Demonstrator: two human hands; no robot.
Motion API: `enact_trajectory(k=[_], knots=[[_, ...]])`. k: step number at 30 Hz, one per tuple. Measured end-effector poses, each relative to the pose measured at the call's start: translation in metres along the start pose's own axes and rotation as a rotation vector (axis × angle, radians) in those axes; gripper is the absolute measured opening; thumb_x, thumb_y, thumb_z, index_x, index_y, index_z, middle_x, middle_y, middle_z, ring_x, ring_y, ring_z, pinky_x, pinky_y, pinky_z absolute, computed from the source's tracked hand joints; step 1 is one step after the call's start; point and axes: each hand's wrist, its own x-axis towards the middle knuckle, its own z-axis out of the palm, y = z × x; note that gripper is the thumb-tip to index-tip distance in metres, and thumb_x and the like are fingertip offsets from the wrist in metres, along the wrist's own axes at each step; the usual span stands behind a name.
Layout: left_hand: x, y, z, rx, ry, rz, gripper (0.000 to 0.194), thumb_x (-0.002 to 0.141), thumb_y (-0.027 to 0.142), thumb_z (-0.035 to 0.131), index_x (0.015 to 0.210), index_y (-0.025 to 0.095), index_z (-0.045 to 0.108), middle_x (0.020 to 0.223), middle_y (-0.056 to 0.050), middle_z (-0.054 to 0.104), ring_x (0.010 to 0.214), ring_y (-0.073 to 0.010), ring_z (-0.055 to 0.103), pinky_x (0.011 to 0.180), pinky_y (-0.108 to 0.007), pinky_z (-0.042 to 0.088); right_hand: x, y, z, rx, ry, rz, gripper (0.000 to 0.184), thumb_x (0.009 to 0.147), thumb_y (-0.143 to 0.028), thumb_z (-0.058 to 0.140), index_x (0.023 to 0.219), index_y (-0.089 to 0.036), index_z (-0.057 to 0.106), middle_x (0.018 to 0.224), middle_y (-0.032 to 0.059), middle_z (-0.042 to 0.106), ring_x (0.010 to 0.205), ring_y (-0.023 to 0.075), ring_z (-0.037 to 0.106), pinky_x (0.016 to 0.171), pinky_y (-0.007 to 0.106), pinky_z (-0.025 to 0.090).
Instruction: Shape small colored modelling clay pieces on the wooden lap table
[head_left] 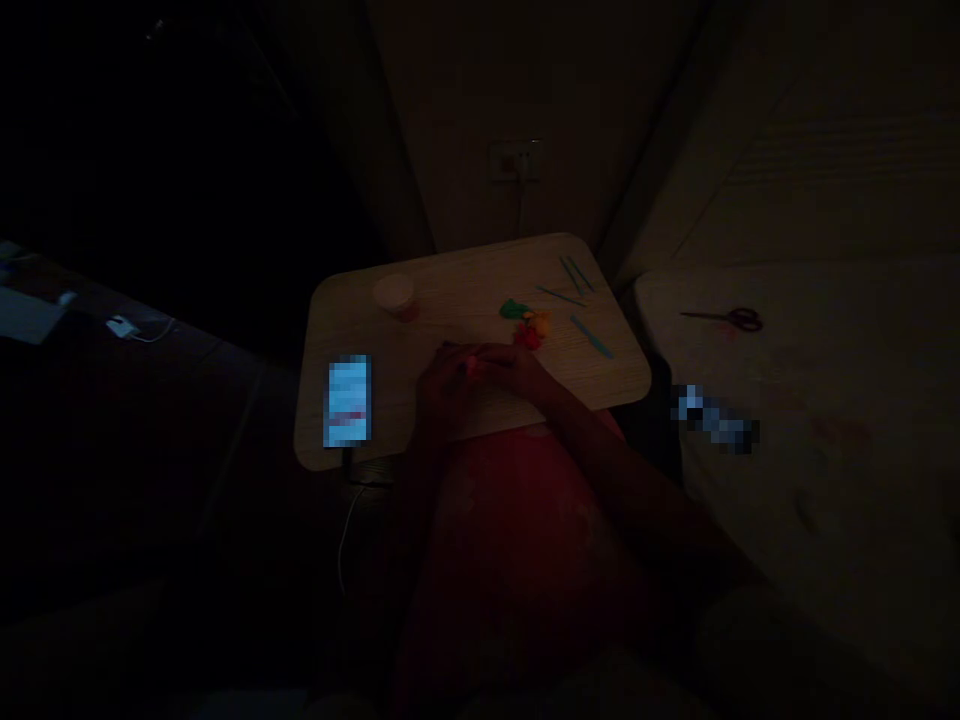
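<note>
In dim light, my left hand (441,385) and my right hand (516,368) meet over the near edge of a small wooden table (450,280). Their fingers are closed around a small pinkish-red lump (472,366) that looks like modelling clay; most of it is hidden by the fingers. Just beyond my right hand lie a red lump (529,337), an orange lump (539,321) and a green lump (514,310), close together. A flat blue tool (592,337) and several thin blue sticks (561,296) rest farther right.
A pale round tub (394,292) stands at the back left of the table. A lit phone (347,402) with a cable (345,540) lies at the left. Scissors (731,318) lie on a pale surface (840,380) at the right. A wall socket (516,160) is behind.
</note>
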Motion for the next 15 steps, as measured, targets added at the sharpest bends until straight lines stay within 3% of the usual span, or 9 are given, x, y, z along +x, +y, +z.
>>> enact_trajectory(k=[7,15], knots=[[-0.0012,0.0044,-0.001,0.005,0.042,-0.006,0.028,0.099,0.045,0.066,0.109,0.023,0.081,0.113,-0.007,0.081,0.106,-0.0256,0.076,0.1,-0.047,0.061,0.0011,0.0037,-0.0002,0.023,-0.024,0.027,0.057,0.087,-0.072,0.067,0.087,-0.016,0.082,0.098,0.0094,0.08,0.099,0.0235,0.073,0.1,0.038,0.053],[-0.0076,0.0019,-0.0018,0.019,0.095,-0.03,0.033,0.1,0.049,0.063,0.103,0.022,0.081,0.106,-0.007,0.081,0.1,-0.0242,0.077,0.097,-0.045,0.062,0.0012,0.0052,0.0049,-0.024,-0.041,0.052,0.052,0.088,-0.067,0.069,0.09,-0.017,0.084,0.093,0.0066,0.08,0.09,0.0212,0.072,0.089,0.033,0.054]])
